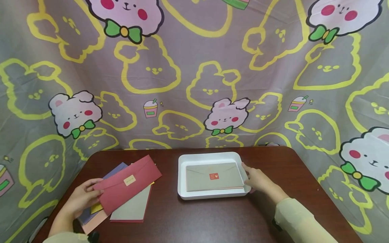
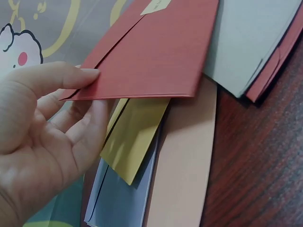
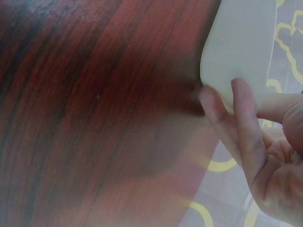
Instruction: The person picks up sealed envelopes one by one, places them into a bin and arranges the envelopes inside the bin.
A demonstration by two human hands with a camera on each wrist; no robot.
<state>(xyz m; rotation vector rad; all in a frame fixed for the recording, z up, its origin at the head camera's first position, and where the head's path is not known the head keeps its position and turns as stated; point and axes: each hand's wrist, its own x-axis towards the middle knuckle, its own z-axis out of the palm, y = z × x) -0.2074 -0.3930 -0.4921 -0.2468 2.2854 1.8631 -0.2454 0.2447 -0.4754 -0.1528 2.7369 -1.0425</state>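
A red envelope point(image 1: 130, 184) with a cream label is pinched at its lower left corner between the thumb and fingers of my left hand point(image 1: 83, 199). In the left wrist view the thumb lies on top of the envelope and the fingers support it from below. Under it spread a yellow envelope point(image 2: 135, 142), a bluish-purple one point(image 2: 125, 198), a peach one point(image 2: 182, 165) and a grey one point(image 1: 129, 211). My right hand point(image 1: 256, 179) grips the right side of a white tray point(image 1: 212, 194). Inside the tray lies a grey envelope point(image 1: 197, 180) with a red heart sticker.
The dark wooden table point(image 1: 164, 219) reaches back to a curtain point(image 1: 182, 128) printed with cartoon animals, which also hangs at both sides. Bare tabletop shows between the envelope pile and the tray. Red edges show beneath the grey envelope on the table.
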